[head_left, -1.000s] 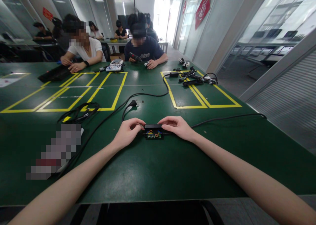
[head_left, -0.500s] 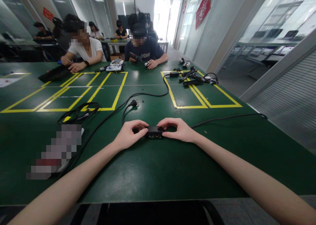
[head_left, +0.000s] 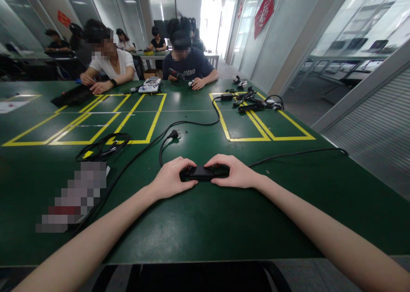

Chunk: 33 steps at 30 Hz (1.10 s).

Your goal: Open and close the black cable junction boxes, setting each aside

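A small black power-adapter box [head_left: 201, 172] lies flat on the green table [head_left: 205, 223] straight in front of me. My left hand [head_left: 169, 177] grips its left end, thumb and fingers wrapped round it. My right hand [head_left: 231, 171] holds the right end the same way. The box's black lid faces up and no circuit board shows. A black cable [head_left: 297, 153] runs from the right end across the table to the right edge.
A black cord with a plug [head_left: 173, 134] snakes past my left hand toward a pile of adapters and cables [head_left: 254, 102] in a yellow-taped box. A coiled cable [head_left: 102, 147] lies at left. Two people sit across the table, hands [head_left: 100, 87] on it.
A second ago the box stood open with a green circuit board showing below its lid. The lid has since come down over the board, and both hands have closed in round the ends.
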### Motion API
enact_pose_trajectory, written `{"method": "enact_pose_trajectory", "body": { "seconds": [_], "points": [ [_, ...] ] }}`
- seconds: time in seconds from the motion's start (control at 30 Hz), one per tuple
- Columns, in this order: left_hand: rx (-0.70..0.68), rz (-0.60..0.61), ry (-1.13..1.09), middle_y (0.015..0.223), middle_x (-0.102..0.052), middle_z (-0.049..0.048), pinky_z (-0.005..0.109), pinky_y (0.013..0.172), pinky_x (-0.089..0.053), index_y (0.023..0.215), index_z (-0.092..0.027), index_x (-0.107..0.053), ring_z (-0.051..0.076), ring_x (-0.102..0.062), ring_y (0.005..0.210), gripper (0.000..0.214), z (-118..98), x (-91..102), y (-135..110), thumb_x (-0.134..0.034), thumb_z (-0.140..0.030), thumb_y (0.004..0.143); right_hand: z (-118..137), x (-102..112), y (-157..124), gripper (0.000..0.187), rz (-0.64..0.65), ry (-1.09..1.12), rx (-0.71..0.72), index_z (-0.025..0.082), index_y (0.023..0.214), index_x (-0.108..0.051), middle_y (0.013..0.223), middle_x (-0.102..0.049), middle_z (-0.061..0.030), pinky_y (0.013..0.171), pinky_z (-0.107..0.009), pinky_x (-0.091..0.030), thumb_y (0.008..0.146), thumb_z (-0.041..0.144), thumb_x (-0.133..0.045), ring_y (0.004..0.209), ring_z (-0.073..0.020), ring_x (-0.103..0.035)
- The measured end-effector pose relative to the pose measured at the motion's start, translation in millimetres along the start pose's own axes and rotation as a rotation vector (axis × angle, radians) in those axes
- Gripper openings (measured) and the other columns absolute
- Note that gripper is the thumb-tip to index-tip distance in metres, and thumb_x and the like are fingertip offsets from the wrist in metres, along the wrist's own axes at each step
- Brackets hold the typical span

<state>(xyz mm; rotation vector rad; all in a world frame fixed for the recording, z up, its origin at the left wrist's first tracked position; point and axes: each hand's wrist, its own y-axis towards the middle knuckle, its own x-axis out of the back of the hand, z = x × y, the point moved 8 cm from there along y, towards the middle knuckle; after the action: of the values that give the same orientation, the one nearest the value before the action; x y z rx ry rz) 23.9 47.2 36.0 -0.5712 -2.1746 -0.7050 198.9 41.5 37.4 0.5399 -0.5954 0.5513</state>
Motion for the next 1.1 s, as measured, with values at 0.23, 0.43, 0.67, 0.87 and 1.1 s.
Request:
{"method": "enact_pose_trajectory", "body": {
  "seconds": [0.23,0.43,0.67,0.87,1.1],
  "points": [
    [-0.05,0.001,0.065,0.101,-0.072,0.004,0.035,0.081,-0.054,0.113,-0.02,-0.064,0.023,-0.066,0.091,0.035,-10,-3.1,3,-0.073,-0.022,0.079,6,-7,2,0.041,-0.051,-0.195,0.085,0.02,0.117,-0.067,0.101,-0.071,-0.0069,0.081,-0.036,-0.054,0.077,0.02,-0.076,0.089,-0.0221,-0.065],
    [-0.07,0.037,0.222,0.102,-0.073,0.0045,0.038,0.089,-0.056,0.113,-0.021,-0.064,0.025,-0.067,0.096,0.035,-13,-11.5,5,-0.07,-0.016,0.079,13,-11,3,0.039,-0.067,-0.242,0.113,0.019,0.117,-0.066,0.098,-0.072,-0.0072,0.079,-0.035,-0.054,0.078,0.021,-0.07,0.084,-0.0219,-0.064],
    [-0.144,0.082,0.336,0.106,-0.074,0.0094,0.039,0.085,-0.055,0.123,-0.017,-0.063,0.026,-0.068,0.096,0.031,-15,-16.3,3,-0.065,-0.022,0.092,5,-16,3,0.037,0.007,-0.272,0.089,0.019,0.122,-0.064,0.106,-0.072,-0.0101,0.082,-0.036,-0.055,0.086,0.021,-0.071,0.091,-0.0234,-0.066],
    [-0.177,0.07,0.336,0.105,-0.075,0.0086,0.038,0.083,-0.053,0.121,-0.017,-0.065,0.025,-0.069,0.092,0.028,-17,-14.8,3,-0.063,-0.032,0.098,10,-20,3,0.029,0.037,-0.372,0.133,0.017,0.124,-0.064,0.105,-0.073,-0.0118,0.08,-0.037,-0.055,0.096,0.025,-0.065,0.093,-0.0251,-0.068],
    [-0.268,0.073,0.39,0.095,-0.075,0.0087,0.035,0.076,-0.05,0.114,-0.016,-0.068,0.024,-0.068,0.086,0.038,-24,-11.5,3,-0.058,-0.05,0.102,15,-22,3,0.028,0.059,-0.424,0.161,0.016,0.124,-0.064,0.103,-0.075,-0.0116,0.083,-0.038,-0.054,0.1,0.029,-0.061,0.094,-0.0252,-0.068]
  ]
}}
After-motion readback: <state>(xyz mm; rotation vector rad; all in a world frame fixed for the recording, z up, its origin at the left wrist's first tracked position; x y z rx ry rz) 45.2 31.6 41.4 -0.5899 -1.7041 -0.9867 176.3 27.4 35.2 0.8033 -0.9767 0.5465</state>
